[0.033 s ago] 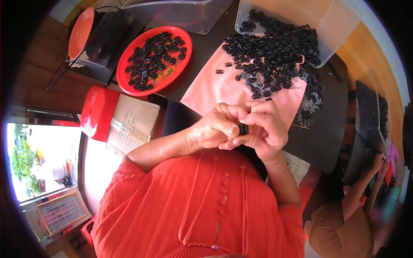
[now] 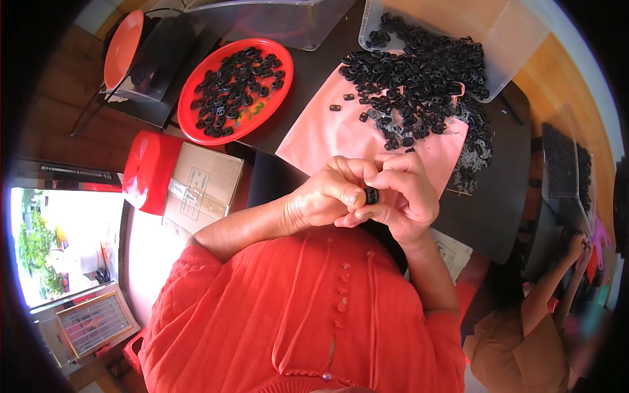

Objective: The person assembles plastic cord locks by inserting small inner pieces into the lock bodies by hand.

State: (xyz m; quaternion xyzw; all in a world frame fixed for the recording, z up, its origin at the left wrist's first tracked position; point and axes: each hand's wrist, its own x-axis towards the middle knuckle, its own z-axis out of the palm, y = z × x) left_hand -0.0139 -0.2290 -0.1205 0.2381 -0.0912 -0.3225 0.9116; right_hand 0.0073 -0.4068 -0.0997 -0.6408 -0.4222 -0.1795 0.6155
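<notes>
Black plastic clip [image 2: 371,194] is sitting pinched between both hands, held close above the near edge of the dark bench [image 2: 488,209]. Going left to right: a red plastic package [image 2: 149,171] is lying against a brown cardboard box [image 2: 203,188] bearing a pale square label with green print. Behind them a red round tray [image 2: 278,98] is holding loose black clips. The left hand [image 2: 326,194] is curling its fingertips onto the clip, and the right hand [image 2: 406,193] is pressing on it from the other side. Beyond, a pink sheet [image 2: 341,141] is carrying a heap of black clips [image 2: 419,78] spilling from a clear bin [image 2: 517,39].
</notes>
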